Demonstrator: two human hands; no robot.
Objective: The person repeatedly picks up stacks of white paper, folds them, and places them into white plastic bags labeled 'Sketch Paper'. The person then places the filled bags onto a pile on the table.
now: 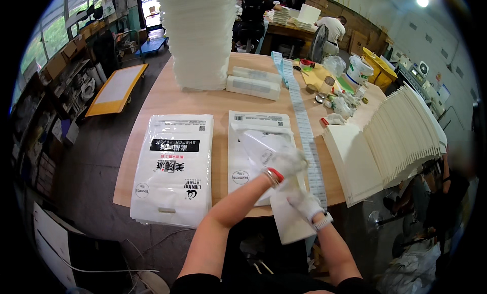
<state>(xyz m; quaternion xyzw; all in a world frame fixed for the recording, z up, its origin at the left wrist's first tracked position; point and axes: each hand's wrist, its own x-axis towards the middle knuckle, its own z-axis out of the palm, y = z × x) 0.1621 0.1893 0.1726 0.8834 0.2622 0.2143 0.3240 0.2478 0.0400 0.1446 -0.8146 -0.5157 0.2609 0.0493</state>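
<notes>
My left hand (290, 163), in a white glove with a red band at the wrist, is over a printed plastic bag (253, 122). Motion smears its fingers, so their grip cannot be told. My right hand (304, 205), also gloved, grips white paper (290, 224) that tilts over the table's near edge. The paper's upper end runs up beneath my left hand. Part of the bag's clear film is lifted and shiny beside that hand. A pile of matching printed plastic bags (171, 192) lies to the left.
A tall stack of white sheets (200, 40) rises at the back, beside wrapped white bundles (253, 87). To the right is a fanned paper stack (401, 141). A printed label strip (304, 126) runs along the table (219, 167). Two people (332, 27) work farther back.
</notes>
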